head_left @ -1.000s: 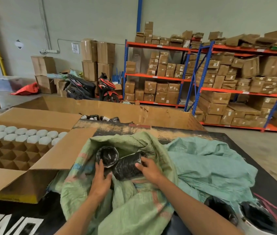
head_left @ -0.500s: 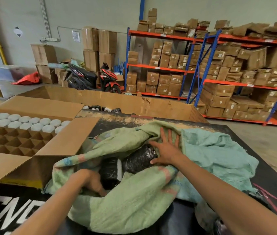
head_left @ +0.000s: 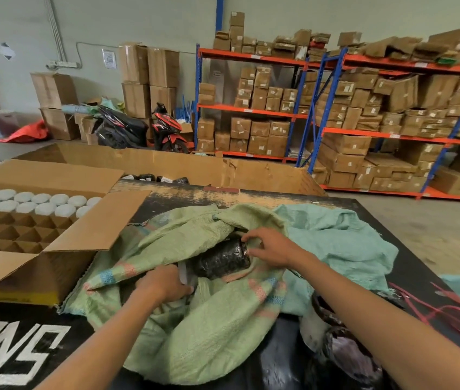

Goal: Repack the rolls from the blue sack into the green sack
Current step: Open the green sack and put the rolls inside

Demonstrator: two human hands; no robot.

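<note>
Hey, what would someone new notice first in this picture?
Front and centre, both hands work at the mouth of the green sack, where a black wrapped roll lies. To the left stands an open cardboard box with a divider grid and white caps; behind, orange and blue shelves hold cartons.

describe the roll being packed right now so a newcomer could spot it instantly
Start at the pale green sack spread across the dark table, beside the open cardboard box. In its mouth, between the left hand and right hand, lies a black plastic-wrapped roll. It is the only roll lying in that sack's open mouth.
</note>
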